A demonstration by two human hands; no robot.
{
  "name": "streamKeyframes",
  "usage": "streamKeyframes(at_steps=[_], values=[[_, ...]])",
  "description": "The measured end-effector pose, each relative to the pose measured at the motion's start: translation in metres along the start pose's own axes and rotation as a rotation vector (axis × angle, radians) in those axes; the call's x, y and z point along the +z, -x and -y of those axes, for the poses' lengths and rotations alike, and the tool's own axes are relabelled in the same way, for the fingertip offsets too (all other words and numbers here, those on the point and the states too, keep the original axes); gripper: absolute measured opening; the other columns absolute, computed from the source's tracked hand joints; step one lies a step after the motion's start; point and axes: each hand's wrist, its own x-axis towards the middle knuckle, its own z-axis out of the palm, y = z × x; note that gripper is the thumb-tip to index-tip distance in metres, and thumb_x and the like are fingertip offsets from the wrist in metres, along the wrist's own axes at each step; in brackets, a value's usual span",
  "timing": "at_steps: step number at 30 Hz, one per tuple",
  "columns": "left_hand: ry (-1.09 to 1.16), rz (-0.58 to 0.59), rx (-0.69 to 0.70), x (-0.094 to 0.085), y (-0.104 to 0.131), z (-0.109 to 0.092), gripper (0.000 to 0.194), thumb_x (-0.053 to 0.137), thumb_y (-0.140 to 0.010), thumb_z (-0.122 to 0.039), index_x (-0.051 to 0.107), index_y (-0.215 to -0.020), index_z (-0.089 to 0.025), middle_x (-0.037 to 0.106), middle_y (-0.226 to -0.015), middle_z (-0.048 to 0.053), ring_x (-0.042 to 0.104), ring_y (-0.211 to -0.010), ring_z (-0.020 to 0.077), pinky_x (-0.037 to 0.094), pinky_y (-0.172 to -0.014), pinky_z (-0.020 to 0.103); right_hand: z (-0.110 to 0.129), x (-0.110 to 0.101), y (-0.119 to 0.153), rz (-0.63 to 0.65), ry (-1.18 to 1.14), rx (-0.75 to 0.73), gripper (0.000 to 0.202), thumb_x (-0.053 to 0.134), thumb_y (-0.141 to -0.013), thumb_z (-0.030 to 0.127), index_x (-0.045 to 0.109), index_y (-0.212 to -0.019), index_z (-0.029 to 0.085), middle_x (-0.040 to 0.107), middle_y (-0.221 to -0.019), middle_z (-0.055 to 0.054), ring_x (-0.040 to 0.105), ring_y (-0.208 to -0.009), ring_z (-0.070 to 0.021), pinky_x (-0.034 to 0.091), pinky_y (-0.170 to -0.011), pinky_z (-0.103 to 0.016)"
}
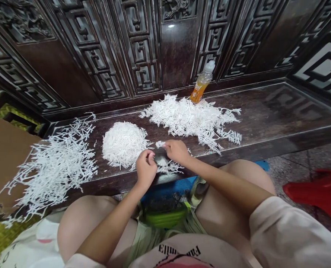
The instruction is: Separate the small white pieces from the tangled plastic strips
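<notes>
My right hand (178, 152) pinches a small white sprig (159, 144) between thumb and fingertips, just above the bench edge. Close by on the left, my left hand (146, 168) is curled with thumb and fingers drawn together; whatever is in it, if anything, is too small to make out. A round heap of short white bits (124, 144) lies beside my left hand. Beyond my right hand spreads a pile of frilly white branched pieces (182, 115). A few loose white branched pieces (169, 166) lie on the edge below my hands.
Far left, a tangle of thin bare white branches (59, 167) overhangs the dark wooden bench (266, 111), near a cardboard sheet (9, 156). A bottle of orange drink (201, 83) stands behind the right pile. A carved wooden back (176, 52) rises behind. A red plastic stool (318, 190) is at right.
</notes>
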Motion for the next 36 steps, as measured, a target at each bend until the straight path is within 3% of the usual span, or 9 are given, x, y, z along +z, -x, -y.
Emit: streamKeyframes(at_steps=[3, 6, 10, 14, 19, 25, 31, 36], values=[[0.146, -0.033, -0.085, -0.015, -0.005, 0.005, 0.017, 0.035, -0.077, -0.030, 0.045, -0.069, -0.019, 0.047, -0.063, 0.000, 0.046, -0.063, 0.0132, 0.037, -0.065, 0.026, -0.019, -0.024, -0.018, -0.095, -0.078, 0.207, 0.031, 0.037, -0.081, 0.033, 0.044, -0.054, 0.019, 0.044, -0.052, -0.003, 0.036, -0.050, -0.0130, 0.025, -0.054, -0.027], [0.421, 0.088, -0.263, -0.022, -0.015, 0.013, 0.015, 0.042, -0.073, -0.031, 0.047, -0.069, -0.017, 0.047, -0.062, -0.001, 0.048, -0.062, 0.0112, 0.040, -0.066, 0.026, -0.028, -0.041, -0.029, -0.050, -0.229, 0.166, 0.035, 0.037, -0.080, 0.039, 0.043, -0.053, 0.017, 0.044, -0.054, -0.002, 0.039, -0.054, -0.0124, 0.028, -0.056, -0.027], [0.703, 0.231, -0.557, -0.013, -0.028, 0.022, 0.015, 0.049, -0.064, -0.021, 0.053, -0.076, -0.013, 0.054, -0.068, 0.001, 0.052, -0.063, 0.0095, 0.043, -0.069, 0.027, -0.014, -0.027, -0.019, 0.277, -0.532, 0.053, 0.032, 0.042, -0.077, 0.041, 0.053, -0.064, 0.014, 0.048, -0.059, 0.000, 0.041, -0.056, -0.0096, 0.031, -0.058, -0.024], [0.769, 0.250, -0.667, -0.003, -0.028, 0.026, 0.020, 0.049, -0.060, -0.012, 0.054, -0.079, -0.014, 0.053, -0.064, 0.000, 0.048, -0.056, 0.0058, 0.041, -0.063, 0.023, 0.001, -0.003, -0.002, 0.552, -0.699, -0.012, 0.031, 0.047, -0.073, 0.043, 0.055, -0.066, 0.014, 0.037, -0.047, 0.005, 0.032, -0.046, -0.0069, 0.027, -0.051, -0.022], [0.692, 0.361, -0.556, 0.003, -0.018, 0.026, 0.009, 0.049, -0.065, -0.021, 0.052, -0.070, -0.015, 0.047, -0.060, -0.003, 0.041, -0.051, 0.0051, 0.033, -0.053, 0.020, 0.010, -0.001, 0.007, 0.643, -0.772, 0.017, 0.028, 0.049, -0.072, 0.039, 0.055, -0.063, 0.013, 0.041, -0.048, 0.004, 0.033, -0.046, -0.0064, 0.026, -0.050, -0.022], [0.481, 0.532, -0.343, 0.008, -0.008, 0.020, 0.025, 0.042, -0.073, -0.038, 0.055, -0.072, -0.017, 0.048, -0.062, -0.002, 0.042, -0.059, 0.0091, 0.032, -0.058, 0.022, 0.014, 0.000, 0.008, 0.588, -0.834, 0.037, 0.026, 0.051, -0.071, 0.035, 0.051, -0.056, 0.013, 0.049, -0.057, 0.001, 0.044, -0.059, -0.0085, 0.033, -0.064, -0.023], [0.352, 0.534, -0.300, 0.008, -0.007, 0.019, 0.027, 0.046, -0.070, -0.042, 0.054, -0.068, -0.016, 0.046, -0.059, -0.002, 0.041, -0.060, 0.0103, 0.031, -0.060, 0.023, 0.006, 0.008, 0.005, 0.552, -0.748, 0.038, 0.025, 0.050, -0.070, 0.036, 0.051, -0.059, 0.014, 0.049, -0.059, 0.001, 0.043, -0.059, -0.0091, 0.032, -0.063, -0.024], [0.264, 0.447, -0.248, 0.009, -0.005, 0.014, 0.022, 0.040, -0.073, -0.033, 0.045, -0.058, -0.017, 0.041, -0.056, -0.003, 0.039, -0.058, 0.0100, 0.029, -0.058, 0.022, 0.001, 0.011, 0.003, 0.446, -0.444, -0.001, 0.030, 0.041, -0.077, 0.037, 0.047, -0.057, 0.015, 0.040, -0.052, 0.004, 0.034, -0.049, -0.0076, 0.026, -0.052, -0.022]])
